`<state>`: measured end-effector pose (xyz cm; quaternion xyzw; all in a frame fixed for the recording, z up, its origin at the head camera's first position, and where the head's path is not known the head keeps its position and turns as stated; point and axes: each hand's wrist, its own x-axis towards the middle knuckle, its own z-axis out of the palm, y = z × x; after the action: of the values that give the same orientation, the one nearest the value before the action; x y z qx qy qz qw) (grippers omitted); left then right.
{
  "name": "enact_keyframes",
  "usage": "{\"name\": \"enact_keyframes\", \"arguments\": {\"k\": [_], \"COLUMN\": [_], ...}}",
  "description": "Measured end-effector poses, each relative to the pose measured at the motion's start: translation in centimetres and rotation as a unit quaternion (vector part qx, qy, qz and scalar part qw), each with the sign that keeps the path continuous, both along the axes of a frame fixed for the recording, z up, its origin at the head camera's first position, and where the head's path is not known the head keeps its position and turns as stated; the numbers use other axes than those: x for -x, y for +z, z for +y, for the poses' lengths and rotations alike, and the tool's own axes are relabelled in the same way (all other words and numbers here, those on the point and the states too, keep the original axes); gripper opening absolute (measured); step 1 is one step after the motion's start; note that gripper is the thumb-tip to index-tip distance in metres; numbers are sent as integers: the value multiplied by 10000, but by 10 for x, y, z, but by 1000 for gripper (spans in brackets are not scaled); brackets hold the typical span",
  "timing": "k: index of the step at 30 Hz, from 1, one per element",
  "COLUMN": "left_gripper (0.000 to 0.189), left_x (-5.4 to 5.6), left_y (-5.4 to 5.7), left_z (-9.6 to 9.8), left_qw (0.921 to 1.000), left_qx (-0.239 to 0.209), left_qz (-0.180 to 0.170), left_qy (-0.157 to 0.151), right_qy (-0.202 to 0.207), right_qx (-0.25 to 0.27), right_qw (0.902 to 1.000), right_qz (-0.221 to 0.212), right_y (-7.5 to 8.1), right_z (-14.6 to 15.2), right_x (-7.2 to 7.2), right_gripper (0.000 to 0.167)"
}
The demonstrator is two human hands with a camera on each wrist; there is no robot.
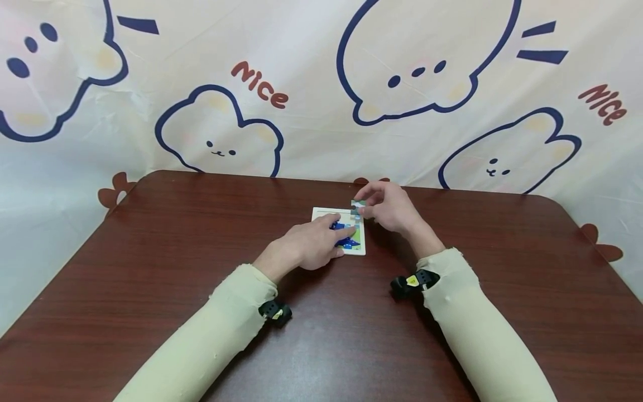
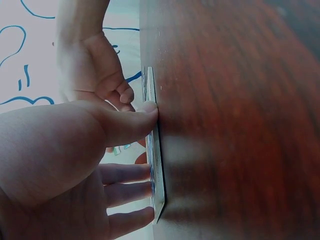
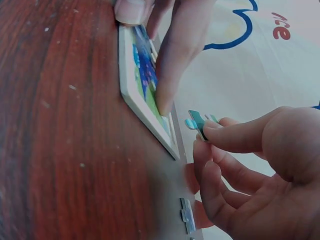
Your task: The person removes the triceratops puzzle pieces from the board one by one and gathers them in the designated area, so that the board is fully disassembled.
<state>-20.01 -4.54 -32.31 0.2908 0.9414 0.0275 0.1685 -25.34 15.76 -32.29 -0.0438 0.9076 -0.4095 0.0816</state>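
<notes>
A small jigsaw puzzle in a white frame (image 1: 318, 212) lies on the table, its picture showing blue shapes over green. My left hand (image 1: 312, 244) rests on it with fingers spread across the picture; in the left wrist view, the thumb (image 2: 145, 114) touches the frame's near edge. My right hand (image 1: 390, 207) pinches a green and blue puzzle piece (image 3: 198, 122) between thumb and fingertips, over the frame's far right corner. Part of the picture is hidden under the left hand's fingers.
Another loose puzzle piece (image 3: 187, 215) lies on the table beyond the frame in the right wrist view. The dark brown wooden table (image 1: 150, 279) runs back to a pale curtain (image 1: 311, 134) printed with cartoon animals. A black wrist camera (image 1: 413, 282) hangs at the right cuff.
</notes>
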Motion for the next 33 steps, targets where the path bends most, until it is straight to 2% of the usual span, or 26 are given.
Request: {"name": "enact_keyframes", "arguments": {"k": [15, 33], "left_gripper": [62, 60], "left_x": [-1, -2], "left_y": [0, -1], "left_z": [1, 1], "left_qw": [9999, 9999], "left_qx": [-70, -61], "left_qz": [-58, 29], "left_qy": [142, 141], "right_qy": [-147, -494], "right_qx": [145, 263], "right_qw": [9998, 9984], "right_qz": [5, -125], "right_y": [9, 15], "right_z": [23, 57], "right_x": [-1, -4], "right_gripper": [25, 29]}}
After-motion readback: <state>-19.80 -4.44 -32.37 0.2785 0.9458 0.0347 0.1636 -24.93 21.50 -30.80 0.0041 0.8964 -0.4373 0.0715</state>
